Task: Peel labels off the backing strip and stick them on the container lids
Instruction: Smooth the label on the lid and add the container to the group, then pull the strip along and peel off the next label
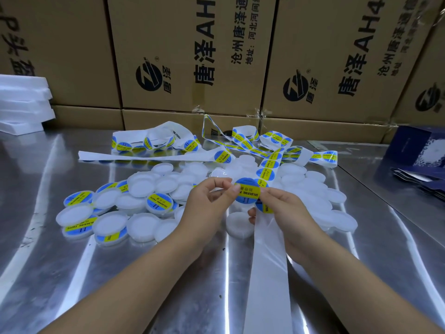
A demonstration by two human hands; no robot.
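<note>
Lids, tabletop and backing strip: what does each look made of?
Lids: probably white translucent plastic, matt, with moulded rims. Tabletop: looks like brushed stainless steel, streaky light reflections. Backing strip: seemingly glossy coated paper, shiny and creasing softly.

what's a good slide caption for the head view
Person's left hand and right hand peel a blue-and-yellow label off the backing strip above white lids on a metal table.

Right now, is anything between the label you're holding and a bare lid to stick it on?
Nothing solid. The label, pinched by the left grip while the right grip holds the backing strip, sits just above a bare lid. Only the right grip's lower fingertips and that strip overlap the lid's right edge.
</note>
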